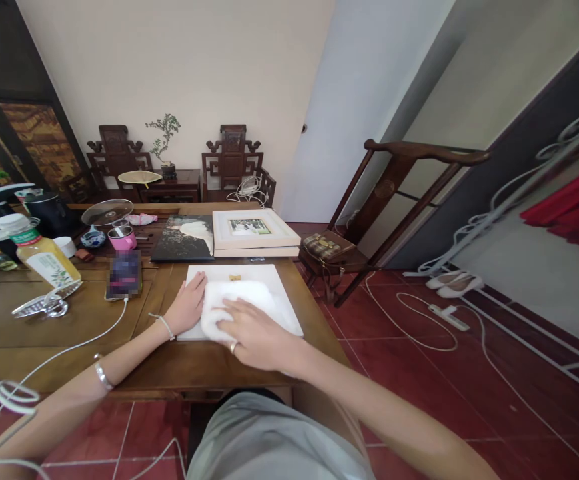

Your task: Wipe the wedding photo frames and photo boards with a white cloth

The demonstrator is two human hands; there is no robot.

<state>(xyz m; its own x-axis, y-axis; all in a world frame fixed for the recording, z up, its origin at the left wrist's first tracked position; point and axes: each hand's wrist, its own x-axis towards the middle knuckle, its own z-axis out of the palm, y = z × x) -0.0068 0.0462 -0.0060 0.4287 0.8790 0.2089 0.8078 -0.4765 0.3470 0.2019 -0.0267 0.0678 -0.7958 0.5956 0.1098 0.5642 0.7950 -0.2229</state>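
White and soft, a fluffy cloth (244,290) is rested on a flat white board (283,313) at the right end of the wooden counter (179,367), close to the right edge and near the near right corner. On top of the cloth the right hand (257,330) is laid, with its fingers a little spread. The fingertips are partly lost in the white fluff, so it cannot be told from this view if any cloth is pinched by that grip. By the left hand (188,307) the left side of the board is touched; that grip is stretched out flat, with the fingers close to each other, just beside the cloth. A small gold shape (235,277) is seen on the board, just past the cloth.

Near the far right corner of the counter, pale flat boxes (254,241) are stacked, and a dark picture board (174,243) is set to their left. Toward the left edge, a phone (123,275) is joined to a white cord (94,341). Farther left, a clear hair clip (49,303) is placed near a bottle (44,257). Nearer the far edge, a pink cup (122,239) can be seen.
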